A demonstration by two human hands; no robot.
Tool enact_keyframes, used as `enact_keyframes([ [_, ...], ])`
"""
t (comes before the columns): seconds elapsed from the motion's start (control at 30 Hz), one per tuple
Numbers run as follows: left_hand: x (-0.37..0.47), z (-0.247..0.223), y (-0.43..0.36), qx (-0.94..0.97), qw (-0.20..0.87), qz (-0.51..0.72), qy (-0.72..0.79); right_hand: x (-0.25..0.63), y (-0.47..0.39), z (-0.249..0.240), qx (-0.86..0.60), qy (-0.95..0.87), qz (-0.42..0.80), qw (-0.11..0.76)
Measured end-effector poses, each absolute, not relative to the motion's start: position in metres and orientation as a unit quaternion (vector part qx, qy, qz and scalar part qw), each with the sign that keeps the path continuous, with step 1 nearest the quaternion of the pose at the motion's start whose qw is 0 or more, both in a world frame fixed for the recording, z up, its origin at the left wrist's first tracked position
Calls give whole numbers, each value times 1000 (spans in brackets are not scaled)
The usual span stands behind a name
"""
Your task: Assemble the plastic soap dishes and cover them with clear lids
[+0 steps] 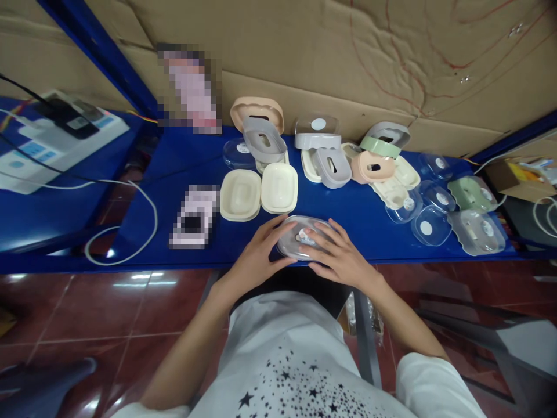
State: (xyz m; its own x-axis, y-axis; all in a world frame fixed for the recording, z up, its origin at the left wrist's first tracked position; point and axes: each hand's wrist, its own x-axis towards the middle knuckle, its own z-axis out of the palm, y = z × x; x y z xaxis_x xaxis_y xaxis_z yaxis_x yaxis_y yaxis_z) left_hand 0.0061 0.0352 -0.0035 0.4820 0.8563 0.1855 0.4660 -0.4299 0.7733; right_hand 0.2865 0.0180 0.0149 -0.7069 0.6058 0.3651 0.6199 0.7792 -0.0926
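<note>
The left hand (261,251) curls thumb and fingers around one end of a grey box (291,239) with a round white sticker, gripping it at the near edge of a blue table (357,212). The right hand (343,255) lays its spread fingers over the box's top. Just beyond the left fingers sit two cream dishes (240,194), side by side; left of those fingers lies a pixelated pink item (194,219). Farther ahead of the right fingers are a grey cover (333,167) and a peach cover (373,166). Well to their right, clear lids (430,225) cluster near a green piece (467,193).
</note>
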Motion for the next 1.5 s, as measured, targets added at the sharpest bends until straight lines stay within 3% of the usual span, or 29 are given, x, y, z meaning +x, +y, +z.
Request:
enact_keyframes([
  [0.47,7,-2,37,788,359,285,411,292,16,13,-326,-932,-28,157],
  [1.03,13,-2,34,792,316,300,428,323,-16,-7,-448,-863,-10,235],
  [1.2,14,0,35,777,307,313,451,392,-37,3,-564,-766,-93,295],
  [1.37,18,1,34,785,287,317,447,548,-42,10,-743,-524,-285,303],
  [1.5,17,0,34,788,284,320,442,666,-47,7,-810,-342,-342,332],
])
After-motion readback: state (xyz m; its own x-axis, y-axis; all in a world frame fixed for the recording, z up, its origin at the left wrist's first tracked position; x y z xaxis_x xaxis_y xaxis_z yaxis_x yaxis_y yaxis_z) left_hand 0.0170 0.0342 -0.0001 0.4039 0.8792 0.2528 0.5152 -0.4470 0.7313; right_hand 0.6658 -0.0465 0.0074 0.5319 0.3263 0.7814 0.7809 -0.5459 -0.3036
